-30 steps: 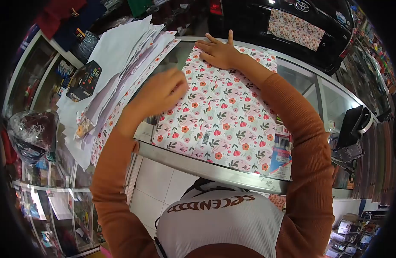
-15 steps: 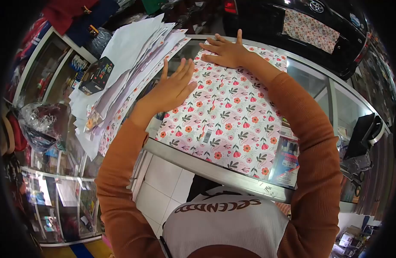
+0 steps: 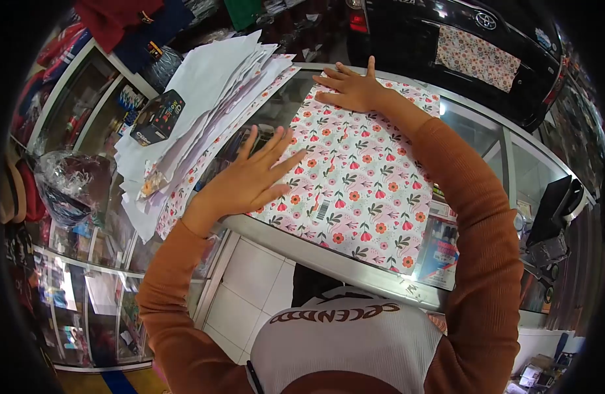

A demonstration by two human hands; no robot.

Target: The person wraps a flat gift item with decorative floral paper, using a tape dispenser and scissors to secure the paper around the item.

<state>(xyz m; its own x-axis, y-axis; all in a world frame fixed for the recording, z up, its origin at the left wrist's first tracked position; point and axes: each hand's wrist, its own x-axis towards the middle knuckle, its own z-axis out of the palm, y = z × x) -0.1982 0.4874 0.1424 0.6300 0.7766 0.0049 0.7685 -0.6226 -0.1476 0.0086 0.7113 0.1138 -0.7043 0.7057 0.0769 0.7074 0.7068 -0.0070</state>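
Note:
A sheet of floral wrapping paper [image 3: 355, 171], white with pink and orange flowers, lies flat on the glass counter. A small barcode [image 3: 322, 211] shows near its front left part. My left hand [image 3: 247, 177] is open with fingers spread over the sheet's left edge. At the far left corner of the paper, my right hand [image 3: 352, 90] rests open on it, fingers apart and thumb pointing away from me. Neither hand grips anything.
Left of the sheet lies a stack of large papers [image 3: 204, 92] with a black box [image 3: 158, 118] on top. The counter's metal edge [image 3: 283, 240] runs in front of me. Scissors [image 3: 548, 282] and a black holder [image 3: 545, 210] are at the right. A black car [image 3: 407, 39] stands beyond.
My left hand has slid toward me along the paper's left edge. My right hand stays at the far corner. The whole view has shifted slightly.

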